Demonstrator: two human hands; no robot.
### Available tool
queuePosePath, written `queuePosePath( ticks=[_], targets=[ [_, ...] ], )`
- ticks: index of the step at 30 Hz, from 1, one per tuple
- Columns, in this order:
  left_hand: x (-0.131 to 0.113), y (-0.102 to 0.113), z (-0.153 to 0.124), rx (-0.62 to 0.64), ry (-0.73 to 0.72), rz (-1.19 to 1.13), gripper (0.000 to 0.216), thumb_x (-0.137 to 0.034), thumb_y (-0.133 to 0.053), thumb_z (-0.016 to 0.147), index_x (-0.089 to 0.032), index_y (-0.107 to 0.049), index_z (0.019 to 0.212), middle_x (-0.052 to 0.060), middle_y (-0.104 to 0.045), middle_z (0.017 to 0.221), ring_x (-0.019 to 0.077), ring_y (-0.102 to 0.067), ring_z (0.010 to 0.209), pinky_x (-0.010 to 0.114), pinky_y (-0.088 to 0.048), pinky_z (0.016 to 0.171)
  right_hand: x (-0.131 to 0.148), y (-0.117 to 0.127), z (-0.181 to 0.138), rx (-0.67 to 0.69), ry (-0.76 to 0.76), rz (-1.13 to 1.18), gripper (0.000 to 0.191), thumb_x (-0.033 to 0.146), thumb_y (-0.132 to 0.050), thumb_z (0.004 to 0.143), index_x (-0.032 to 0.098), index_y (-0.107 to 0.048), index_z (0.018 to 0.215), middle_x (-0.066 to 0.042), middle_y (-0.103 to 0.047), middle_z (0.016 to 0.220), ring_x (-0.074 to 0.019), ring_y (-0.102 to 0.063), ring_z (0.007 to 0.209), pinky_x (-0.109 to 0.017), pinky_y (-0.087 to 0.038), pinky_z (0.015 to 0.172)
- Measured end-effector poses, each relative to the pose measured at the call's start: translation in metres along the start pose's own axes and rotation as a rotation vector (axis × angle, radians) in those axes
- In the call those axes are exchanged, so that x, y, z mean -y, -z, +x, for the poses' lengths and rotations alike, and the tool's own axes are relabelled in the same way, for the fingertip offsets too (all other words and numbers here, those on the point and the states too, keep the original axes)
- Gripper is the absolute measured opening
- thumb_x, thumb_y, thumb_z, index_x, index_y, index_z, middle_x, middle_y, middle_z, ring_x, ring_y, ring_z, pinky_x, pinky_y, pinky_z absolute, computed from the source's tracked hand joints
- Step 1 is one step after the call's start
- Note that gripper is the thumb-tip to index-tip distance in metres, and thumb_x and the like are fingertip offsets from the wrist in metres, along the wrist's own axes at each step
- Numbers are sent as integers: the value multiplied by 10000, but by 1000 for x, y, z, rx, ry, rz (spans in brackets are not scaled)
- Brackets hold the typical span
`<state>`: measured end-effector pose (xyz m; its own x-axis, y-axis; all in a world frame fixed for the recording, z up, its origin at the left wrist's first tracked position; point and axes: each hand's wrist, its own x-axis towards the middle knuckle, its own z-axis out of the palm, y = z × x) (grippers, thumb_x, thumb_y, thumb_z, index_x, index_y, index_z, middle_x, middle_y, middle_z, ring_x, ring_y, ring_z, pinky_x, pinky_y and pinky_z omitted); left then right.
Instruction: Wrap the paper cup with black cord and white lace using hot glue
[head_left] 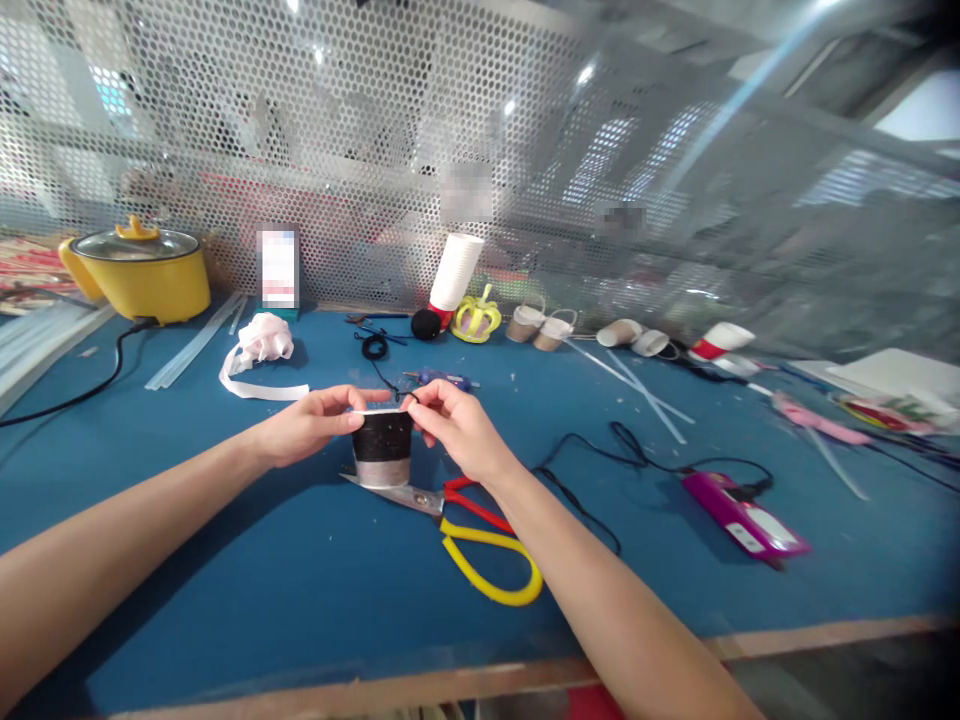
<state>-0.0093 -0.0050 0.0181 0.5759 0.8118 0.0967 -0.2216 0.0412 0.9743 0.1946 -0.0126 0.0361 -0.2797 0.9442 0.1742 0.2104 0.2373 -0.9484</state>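
Observation:
A small paper cup (382, 448) wrapped in black cord stands on the blue table (300, 580), its lower part still bare. My left hand (311, 425) pinches the cup's rim from the left. My right hand (454, 425) pinches the rim from the right, with a thin black cord (384, 378) running off from its fingers toward the back of the table. Scissors (469, 525) with yellow and red handles lie just in front of the cup, blades pointing left under it.
A yellow electric pot (139, 270) stands at the back left beside glue sticks (195, 345). White ribbon (259, 355), a blue glue gun (442, 379), stacked cups (456, 272), a yellow crown (476, 318) and several paper cups (540, 327) line the back. A magenta device (742, 515) with cable lies right.

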Motion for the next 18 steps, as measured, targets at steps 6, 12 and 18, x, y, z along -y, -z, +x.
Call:
queuePosePath(
  ticks=[6, 12, 18],
  targets=[
    [6, 12, 1, -3, 0, 201, 205, -365, -619, 739, -174, -543, 745, 99, -475, 1339, 264, -467, 1194, 433, -286, 1016, -3, -2, 1, -9, 34, -96, 191, 353, -565, 740, 185, -482, 702, 32, -513, 623, -71, -449, 484, -205, -398, 453],
    [-5, 5, 3, -55, -85, 572, 192, -326, -644, 687, -189, -556, 789, 109, -494, 1311, 282, -376, 1261, 432, -261, 1034, -2, -7, 2, -30, 64, -164, 155, 324, -533, 742, 197, -466, 685, 30, -508, 636, -84, -455, 492, -224, -400, 475],
    [-5, -12, 8, -135, -178, 728, 146, -329, -589, 710, -186, -560, 707, 116, -573, 1214, 284, -376, 1254, 468, -252, 1037, 2, -13, 2, -66, 107, -217, 143, 291, -519, 745, 201, -446, 660, 23, -503, 634, -97, -446, 516, -236, -387, 499]
  ],
)
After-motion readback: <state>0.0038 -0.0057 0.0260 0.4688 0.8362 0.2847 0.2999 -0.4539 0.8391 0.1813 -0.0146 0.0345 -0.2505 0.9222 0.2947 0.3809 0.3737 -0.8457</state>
